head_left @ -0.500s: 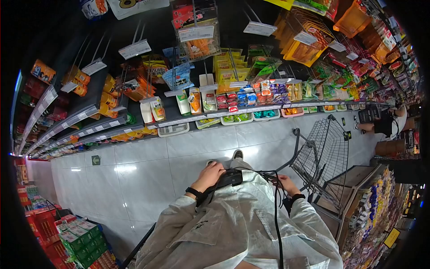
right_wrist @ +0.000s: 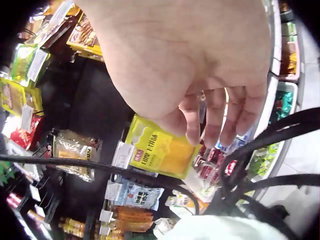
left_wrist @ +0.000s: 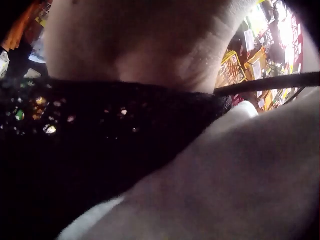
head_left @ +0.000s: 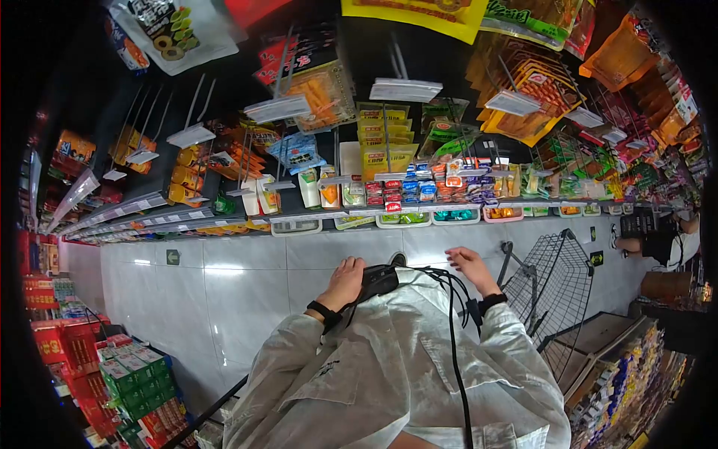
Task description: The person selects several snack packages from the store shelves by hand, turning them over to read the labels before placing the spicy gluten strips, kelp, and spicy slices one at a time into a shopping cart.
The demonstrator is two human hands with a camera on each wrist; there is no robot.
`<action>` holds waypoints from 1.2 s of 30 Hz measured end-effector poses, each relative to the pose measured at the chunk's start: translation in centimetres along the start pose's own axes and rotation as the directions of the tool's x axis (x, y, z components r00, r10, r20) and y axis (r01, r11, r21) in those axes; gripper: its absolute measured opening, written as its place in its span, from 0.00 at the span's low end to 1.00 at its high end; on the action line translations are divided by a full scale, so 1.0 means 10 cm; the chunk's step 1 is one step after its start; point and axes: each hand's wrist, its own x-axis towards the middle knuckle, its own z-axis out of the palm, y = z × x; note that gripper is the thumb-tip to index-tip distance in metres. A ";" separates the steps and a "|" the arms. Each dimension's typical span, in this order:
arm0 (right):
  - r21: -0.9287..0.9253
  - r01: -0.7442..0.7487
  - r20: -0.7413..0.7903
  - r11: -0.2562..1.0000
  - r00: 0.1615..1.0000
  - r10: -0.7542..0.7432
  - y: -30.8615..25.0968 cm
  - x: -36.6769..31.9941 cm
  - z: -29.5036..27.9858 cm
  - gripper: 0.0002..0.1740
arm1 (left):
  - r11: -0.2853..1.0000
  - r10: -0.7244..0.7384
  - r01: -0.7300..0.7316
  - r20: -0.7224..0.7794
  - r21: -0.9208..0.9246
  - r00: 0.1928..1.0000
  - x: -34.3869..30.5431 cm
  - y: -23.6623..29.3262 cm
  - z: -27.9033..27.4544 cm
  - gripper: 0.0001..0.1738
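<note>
In the head view the left hand [head_left: 347, 280] lies against the black pouch [head_left: 380, 281] at the person's waist; its fingertips point forward, and whether they grip the pouch cannot be told. The right hand [head_left: 473, 269] is raised in front of the body, fingers loosely bent and holding nothing, beside black cables [head_left: 453, 299] that hang from the waist. The right wrist view shows that hand [right_wrist: 200, 75] with relaxed fingers, a yellow snack packet [right_wrist: 162, 150] on the shelf beyond it. Skin and a dark band [left_wrist: 100, 120] fill most of the left wrist view.
Snack shelves [head_left: 359, 211] curve across the front, with packets on hooks above. A wire shopping cart [head_left: 557, 284] stands at the right, a candy display [head_left: 621, 374] behind it. Stacked boxes [head_left: 134, 378] are at the lower left. Another person [head_left: 662, 243] is at the far right.
The right hand has come away from the cables and moved up and forward, its fingers spreading. The left hand has stayed by the pouch. The shelves appear closer in the head view.
</note>
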 end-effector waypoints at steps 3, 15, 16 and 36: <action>-0.004 0.132 0.073 0.991 0.989 -0.132 -0.40 0.34 -0.04 0.15 | 1.000 -0.007 0.006 -0.010 -0.026 1.000 0.15 0.08 0.01 0.20; 0.015 0.071 0.163 0.997 0.984 -0.072 -1.44 1.07 -0.10 0.18 | 0.901 -0.143 0.129 -0.003 -0.414 0.990 0.67 -0.26 -0.56 0.19; 0.005 0.101 0.162 0.995 0.982 -0.100 -1.43 1.16 -0.07 0.18 | 0.894 -0.149 0.129 -0.011 -0.430 0.989 0.77 -0.19 -0.71 0.19; 0.094 0.381 -0.326 0.920 0.885 -0.333 -1.16 2.45 0.60 0.31 | 1.000 0.020 -0.020 -0.116 0.000 0.993 2.46 0.04 -1.42 0.32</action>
